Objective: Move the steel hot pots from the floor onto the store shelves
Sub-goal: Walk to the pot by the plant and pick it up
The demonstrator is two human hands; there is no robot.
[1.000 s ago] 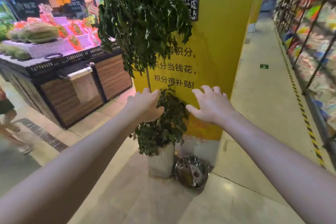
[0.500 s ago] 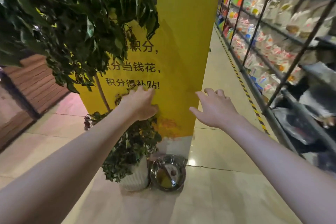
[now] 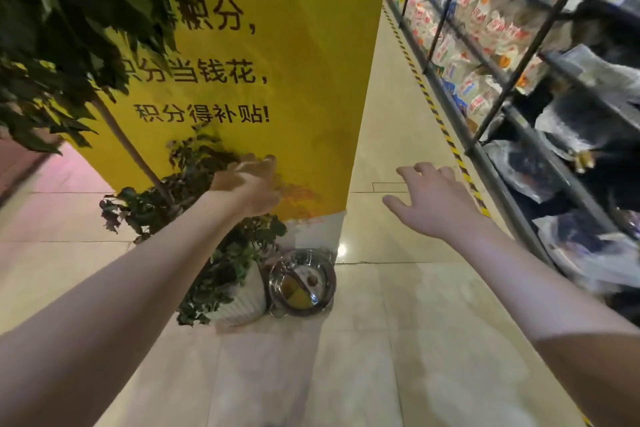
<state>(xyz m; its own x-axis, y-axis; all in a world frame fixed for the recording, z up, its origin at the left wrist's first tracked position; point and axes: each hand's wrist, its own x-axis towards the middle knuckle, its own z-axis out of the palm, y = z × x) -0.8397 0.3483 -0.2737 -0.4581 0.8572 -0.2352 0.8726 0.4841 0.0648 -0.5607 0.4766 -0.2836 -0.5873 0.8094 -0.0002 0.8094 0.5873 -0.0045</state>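
- I see the steel hot pot (image 3: 302, 281) on the tiled floor (image 3: 398, 340), at the foot of the yellow pillar (image 3: 294, 80), touching or just beside a white ribbed planter (image 3: 246, 298).
- My left hand (image 3: 247, 185) reaches out empty above the plant, fingers loosely spread; it is blurred, so I cannot judge the spread exactly.
- My right hand (image 3: 434, 199) is wide open, palm down, holding nothing, well above the floor and to the right of the pot.
- The potted plant (image 3: 221, 253) spills leaves (image 3: 62, 28) over the pot's left side and crowds that approach.
- The store shelves (image 3: 519, 114) run along the right, packed with bagged goods; a yellow-black striped line (image 3: 436, 114) edges the aisle.
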